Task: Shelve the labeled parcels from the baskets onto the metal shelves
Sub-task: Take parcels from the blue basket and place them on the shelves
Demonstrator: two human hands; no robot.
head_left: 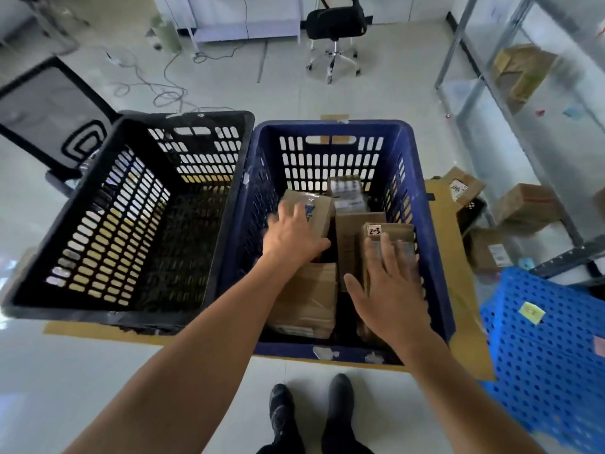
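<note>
Shoes (281, 407), two, stand just before the dark blue basket (327, 352), and both your arms reach into it. A bright blue basket (540, 339) is at your right.

Your right grip (389, 290) is released, with fingers straight and spread over the parcel marked 2-3 (399, 232). This parcel lies directly ahead, under the fingertips. Its long axis seems to run away from you, so the right grip is the nearer one.

Your left grip (294, 237) is released too, laid flat on the back-left parcel (319, 208).

I count five parcels in this basket and three baskets. The black basket (114, 317) shows none. Metal shelves (550, 149) stand far right and carry some boxes.
</note>
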